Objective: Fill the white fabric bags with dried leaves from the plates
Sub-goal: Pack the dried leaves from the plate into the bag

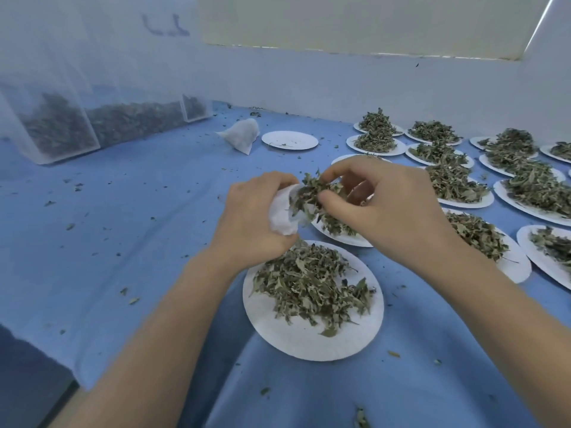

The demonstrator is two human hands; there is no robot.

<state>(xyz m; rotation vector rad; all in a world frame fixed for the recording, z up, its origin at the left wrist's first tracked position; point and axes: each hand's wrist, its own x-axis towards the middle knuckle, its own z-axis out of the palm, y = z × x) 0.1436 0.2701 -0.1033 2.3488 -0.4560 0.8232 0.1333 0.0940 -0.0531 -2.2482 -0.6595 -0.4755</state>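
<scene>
Fingers of my right hand point(380, 205) are curled, thumb and forefinger pinching a clump of dried leaves point(312, 193) and pressing it toward the mouth of the white fabric bag point(282, 216). My left hand point(256, 217) grips that bag, fingers wrapped round its body so the opening faces right, toward the incoming leaves. Both hands sit above the plates, so whatever slips falls back onto paper rather than the cloth.

Pose: both forearms reach forward and converge; left wrist is turned inward, the right is bent down over the bag mouth. How full the bag is I cannot tell; my fingers hide most of it.

Nearest me, a white paper plate point(309, 344) carries a full spread of leaves, untouched by the look of it. Just beyond, under my hands, a second plate point(340, 237) is mostly hidden and seems to be the one I am drawing from.

To the right, many loaded plates point(466, 202) run in rows to the wall, so I judge most of the work remains. Farther off, a filled bag point(239, 135) lies on the blue cloth point(139, 211) beside an emptied plate point(289, 139), set apart from the loaded ones. Far left, clear bins point(92, 125) of leaves stand behind white mesh.
</scene>
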